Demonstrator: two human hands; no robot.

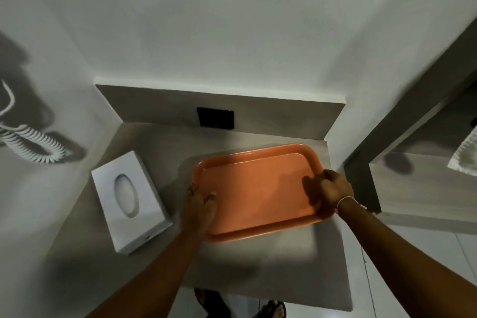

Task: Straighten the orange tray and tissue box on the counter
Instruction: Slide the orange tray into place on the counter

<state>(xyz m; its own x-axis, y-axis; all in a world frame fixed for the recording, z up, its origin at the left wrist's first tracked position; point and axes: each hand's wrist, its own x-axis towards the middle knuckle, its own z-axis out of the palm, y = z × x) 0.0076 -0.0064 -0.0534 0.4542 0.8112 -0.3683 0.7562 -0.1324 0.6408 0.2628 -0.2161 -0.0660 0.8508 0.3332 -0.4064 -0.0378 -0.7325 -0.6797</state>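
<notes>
Head view showed both hands closed on the orange tray [258, 193], left hand [200, 208] at its 9 o'clock rim, right hand [331, 188] at 3 o'clock. Tray sat skewed on the table [258, 266]; turning it square to the wall seemed best. Tissue box [130, 202] lay untouched at 9 o'clock.

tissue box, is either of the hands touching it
No, both hands grip the orange tray; the tissue box lies apart, beside it.

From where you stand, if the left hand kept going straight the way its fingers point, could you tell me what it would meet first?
The left hand already grips the orange tray at its left rim, fingers pointing toward the back wall. Going on, it would probably slide along that rim, then reach the backsplash near the black wall plate; depth is uncertain.
</notes>
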